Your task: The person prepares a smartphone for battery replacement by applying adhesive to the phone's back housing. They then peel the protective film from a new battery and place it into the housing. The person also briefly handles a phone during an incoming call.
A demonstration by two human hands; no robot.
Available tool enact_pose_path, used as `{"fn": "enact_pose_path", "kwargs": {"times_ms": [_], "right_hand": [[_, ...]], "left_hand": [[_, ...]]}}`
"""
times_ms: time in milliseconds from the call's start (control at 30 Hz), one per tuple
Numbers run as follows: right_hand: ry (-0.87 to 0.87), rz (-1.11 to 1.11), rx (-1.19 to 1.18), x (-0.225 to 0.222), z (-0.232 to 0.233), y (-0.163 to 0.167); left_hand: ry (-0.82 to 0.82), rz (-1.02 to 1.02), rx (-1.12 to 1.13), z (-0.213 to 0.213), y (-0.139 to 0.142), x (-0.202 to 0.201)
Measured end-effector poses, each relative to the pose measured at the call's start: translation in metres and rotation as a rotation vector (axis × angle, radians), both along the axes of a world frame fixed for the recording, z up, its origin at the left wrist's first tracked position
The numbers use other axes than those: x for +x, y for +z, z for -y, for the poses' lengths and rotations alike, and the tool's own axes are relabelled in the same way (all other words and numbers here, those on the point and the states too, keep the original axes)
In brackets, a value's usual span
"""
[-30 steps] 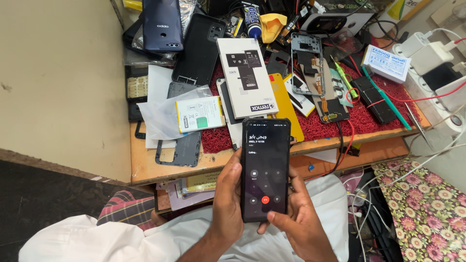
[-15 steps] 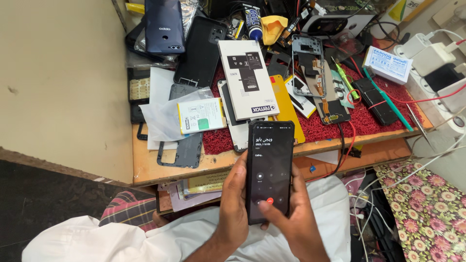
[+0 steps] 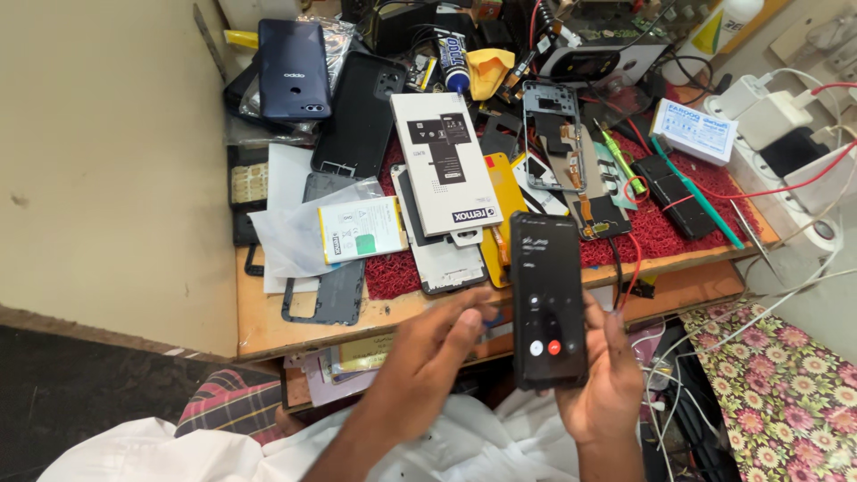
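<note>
A black smartphone (image 3: 546,299) with a lit call screen stands upright in front of me, over the front edge of the wooden workbench (image 3: 295,326). My right hand (image 3: 607,375) grips it from below and behind, fingers wrapped around its right side. My left hand (image 3: 433,353) hangs just left of the phone with fingers spread, holding nothing and apart from the phone. Below both hands lies my lap in white cloth (image 3: 464,437).
The bench holds a red mat (image 3: 661,228), a white flat box (image 3: 444,161), a bagged battery (image 3: 360,228), a dark blue phone back (image 3: 293,70), a bare phone frame (image 3: 564,147) and tools. White chargers (image 3: 786,143) and cables sit at right. A beige wall (image 3: 107,161) stands left.
My left hand has let go of the phone and moved left, fingers open. The phone now rests in my right hand alone and has shifted right.
</note>
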State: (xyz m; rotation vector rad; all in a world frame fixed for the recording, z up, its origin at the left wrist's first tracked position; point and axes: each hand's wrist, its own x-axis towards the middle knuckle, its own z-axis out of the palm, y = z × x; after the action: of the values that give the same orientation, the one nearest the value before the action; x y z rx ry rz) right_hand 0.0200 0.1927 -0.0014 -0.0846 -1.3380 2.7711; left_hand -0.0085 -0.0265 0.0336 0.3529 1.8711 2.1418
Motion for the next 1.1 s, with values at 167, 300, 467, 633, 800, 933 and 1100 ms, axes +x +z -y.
{"fn": "enact_pose_path", "kwargs": {"times_ms": [167, 300, 467, 633, 800, 933, 1100], "right_hand": [[-0.125, 0.011, 0.170, -0.027, -0.047, -0.006], [-0.229, 0.032, 0.299, -0.068, -0.105, 0.003], [-0.293, -0.025, 0.524, -0.140, -0.178, 0.018], [-0.448, 0.043, 0.947, -0.187, -0.196, 0.010], [-0.557, 0.209, 1.740, -0.188, -0.177, 0.028], [-0.653, 0.183, 1.907, -0.176, -0.159, 0.056], [-0.632, 0.030, 1.729, -0.140, -0.147, 0.078]], "left_hand": [[0.072, 0.009, -0.105, 0.024, -0.003, -0.011], [0.258, -0.253, -0.376, 0.042, 0.002, -0.020], [0.414, -0.435, -0.553, 0.046, 0.008, -0.030], [0.465, -0.531, -0.632, 0.040, 0.006, -0.039], [0.494, -0.569, -0.685, 0.038, 0.004, -0.047], [0.487, -0.652, -0.682, 0.037, 0.006, -0.050], [0.521, -0.683, -0.684, 0.044, 0.009, -0.049]]}}
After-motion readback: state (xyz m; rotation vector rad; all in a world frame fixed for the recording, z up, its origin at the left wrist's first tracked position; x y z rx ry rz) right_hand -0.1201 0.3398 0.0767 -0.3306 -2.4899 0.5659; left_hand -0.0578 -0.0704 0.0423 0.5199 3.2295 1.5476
